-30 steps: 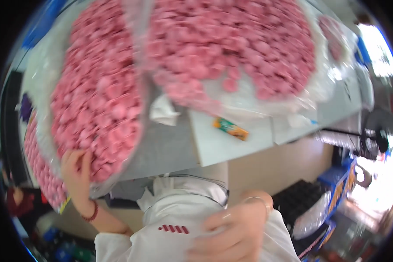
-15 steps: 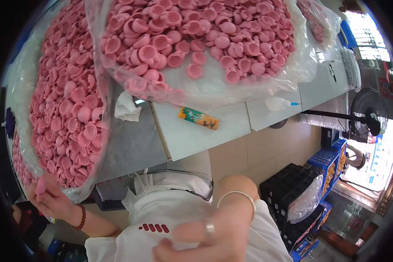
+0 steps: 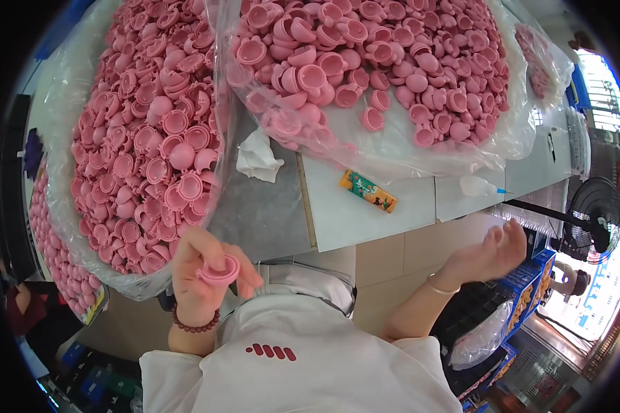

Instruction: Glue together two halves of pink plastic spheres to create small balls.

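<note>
A small pink plastic half shell (image 3: 220, 271), hollow side up and rimmed, is held in the fingers of my left hand (image 3: 194, 286). That hand is raised at the near edge of the left clear plastic bag (image 3: 83, 251), which lies open, full of similar pink half shells (image 3: 134, 165). My right hand (image 3: 486, 253) is lifted to the right, past the table edge, with its fingers loosely bent, apart and holding nothing. A second clear bag (image 3: 406, 164) spreads across the far side with more pink half shells (image 3: 455, 103).
A crumpled white tissue (image 3: 257, 157) lies on the grey tabletop (image 3: 269, 215). Beside it are a green and orange packet (image 3: 367, 191) and a white squeeze bottle (image 3: 477, 186) with a blue tip. On the right stand a black fan (image 3: 596, 213) and stacked blue crates (image 3: 541, 272).
My left hand has come in from the far left, bringing the pink half shell with it. My right hand has swung from in front of my shirt out to the right. The view has shifted leftward.
</note>
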